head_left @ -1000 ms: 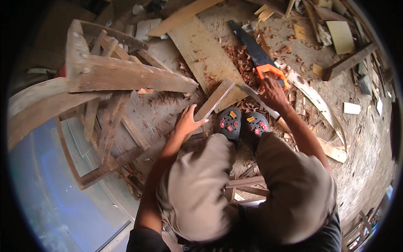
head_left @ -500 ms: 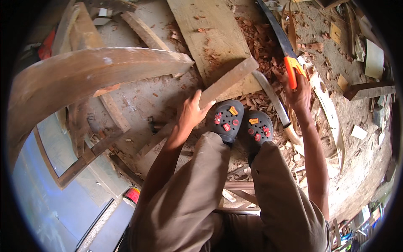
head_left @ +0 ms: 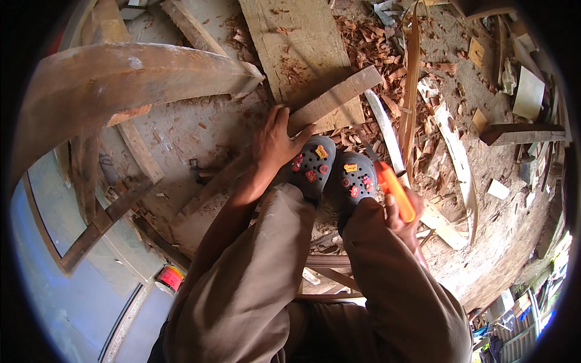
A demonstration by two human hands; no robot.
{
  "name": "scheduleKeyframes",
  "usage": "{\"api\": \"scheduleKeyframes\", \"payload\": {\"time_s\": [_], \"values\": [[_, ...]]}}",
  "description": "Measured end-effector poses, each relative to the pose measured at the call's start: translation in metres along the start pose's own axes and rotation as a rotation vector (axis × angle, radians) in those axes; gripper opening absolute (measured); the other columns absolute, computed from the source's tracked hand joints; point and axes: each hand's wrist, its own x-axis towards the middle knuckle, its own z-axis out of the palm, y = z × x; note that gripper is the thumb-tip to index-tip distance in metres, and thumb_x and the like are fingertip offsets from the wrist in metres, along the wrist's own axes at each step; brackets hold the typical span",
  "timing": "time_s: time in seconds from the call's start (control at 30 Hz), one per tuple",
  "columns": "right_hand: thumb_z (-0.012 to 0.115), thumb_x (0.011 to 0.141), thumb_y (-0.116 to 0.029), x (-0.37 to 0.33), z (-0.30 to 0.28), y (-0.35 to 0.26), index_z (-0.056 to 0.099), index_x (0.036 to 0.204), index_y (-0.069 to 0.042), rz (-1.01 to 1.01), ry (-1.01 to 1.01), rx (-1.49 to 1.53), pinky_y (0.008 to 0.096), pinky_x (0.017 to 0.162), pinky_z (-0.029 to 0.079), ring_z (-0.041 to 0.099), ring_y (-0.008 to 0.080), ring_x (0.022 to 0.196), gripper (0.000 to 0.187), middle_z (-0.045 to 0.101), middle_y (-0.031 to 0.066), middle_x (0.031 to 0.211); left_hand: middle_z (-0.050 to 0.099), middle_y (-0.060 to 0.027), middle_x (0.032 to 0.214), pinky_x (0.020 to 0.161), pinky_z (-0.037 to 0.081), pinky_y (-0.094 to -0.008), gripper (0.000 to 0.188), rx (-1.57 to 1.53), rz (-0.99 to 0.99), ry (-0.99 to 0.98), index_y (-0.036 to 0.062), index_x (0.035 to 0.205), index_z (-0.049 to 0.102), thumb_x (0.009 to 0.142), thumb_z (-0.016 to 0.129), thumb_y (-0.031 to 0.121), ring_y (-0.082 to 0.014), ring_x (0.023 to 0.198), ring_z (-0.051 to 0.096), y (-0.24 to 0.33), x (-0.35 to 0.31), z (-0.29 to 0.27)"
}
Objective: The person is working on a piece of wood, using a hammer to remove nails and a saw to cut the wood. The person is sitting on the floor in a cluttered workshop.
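Observation:
My left hand [head_left: 277, 140] is closed on the near end of a short length of wood [head_left: 339, 95], thumb on one side and fingers on the other. That wood slants up to the right over a wide plank [head_left: 296, 42]. My right hand [head_left: 407, 216] grips the orange handle [head_left: 394, 192] of a handsaw beside my right shoe. The saw's blade points up and to the left toward the length of wood; motion smears it, so I cannot tell whether it touches. My dark clogs [head_left: 313, 166] rest just below the wood.
A large curved timber [head_left: 139, 75] fills the upper left, above a wooden frame [head_left: 112, 212]. Reddish wood shavings [head_left: 375, 48] cover the floor by the plank. Long pale strips [head_left: 454, 145] lie to the right. A small red-labelled can [head_left: 169, 278] stands at lower left.
My right hand has drawn the handsaw down and to the left, from beyond the wood to beside my right shoe. My left hand keeps hold of the length of wood. The view has shifted slightly.

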Motion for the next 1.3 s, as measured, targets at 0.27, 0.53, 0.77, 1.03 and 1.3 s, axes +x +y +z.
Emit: {"api": "scheduleKeyframes", "payload": {"time_s": [0.27, 0.53, 0.77, 1.03, 1.3], "values": [[0.07, 0.086, -0.02, -0.002, 0.015, -0.013, 0.067, 0.085, 0.001, 0.11, -0.082, 0.035, 0.035, 0.05, 0.044, 0.058, 0.0276, 0.051, 0.021, 0.061, 0.0123, 0.067, 0.064, -0.0247, 0.107, 0.082, 0.052, -0.0455, 0.048, -0.098, 0.006, -0.025, -0.0047, 0.109, 0.062, 0.085, 0.072, 0.036, -0.0422, 0.098, 0.063, 0.009, 0.013, -0.009], [0.075, 0.084, -0.019, -0.008, 0.019, -0.006, 0.067, 0.086, 0.0, 0.078, -0.14, 0.011, 0.0369, 0.047, 0.042, 0.055, 0.0292, 0.049, 0.021, 0.056, 0.0112, 0.065, 0.066, -0.0178, 0.101, 0.079, 0.053, -0.0445, 0.031, -0.053, -0.031, 0.062, 0.0007, 0.102, 0.067, 0.087, 0.067, 0.027, -0.0375, 0.093, 0.066, 0.026, 0.033, 0.006], [0.075, 0.083, -0.018, -0.016, 0.016, -0.003, 0.067, 0.088, -0.001, 0.03, -0.183, -0.012, 0.0382, 0.046, 0.041, 0.055, 0.0301, 0.048, 0.019, 0.055, 0.0113, 0.065, 0.063, -0.0162, 0.098, 0.078, 0.053, -0.044, 0.029, -0.014, -0.009, 0.077, 0.0014, 0.096, 0.067, 0.084, 0.065, 0.028, -0.0362, 0.091, 0.064, 0.024, 0.03, 0.01], [0.071, 0.082, -0.018, -0.037, -0.001, -0.004, 0.063, 0.086, -0.001, 0.074, -0.253, 0.03, 0.0402, 0.049, 0.043, 0.055, 0.0317, 0.052, 0.02, 0.052, 0.0114, 0.065, 0.062, -0.0158, 0.094, 0.077, 0.053, -0.0438, 0.027, -0.01, 0.005, 0.093, 0.0017, 0.092, 0.067, 0.083, 0.065, 0.028, -0.0351, 0.089, 0.063, 0.026, 0.032, 0.009], [0.074, 0.079, -0.013, -0.019, 0.01, -0.015, 0.066, 0.089, -0.002, 0.084, -0.275, -0.003, 0.0391, 0.048, 0.045, 0.056, 0.0312, 0.05, 0.017, 0.055, 0.0111, 0.065, 0.063, -0.0173, 0.094, 0.077, 0.053, -0.0443, 0.028, 0.062, -0.001, 0.117, 0.0019, 0.092, 0.067, 0.082, 0.066, 0.028, -0.0361, 0.088, 0.063, 0.031, 0.03, 0.006]]}}
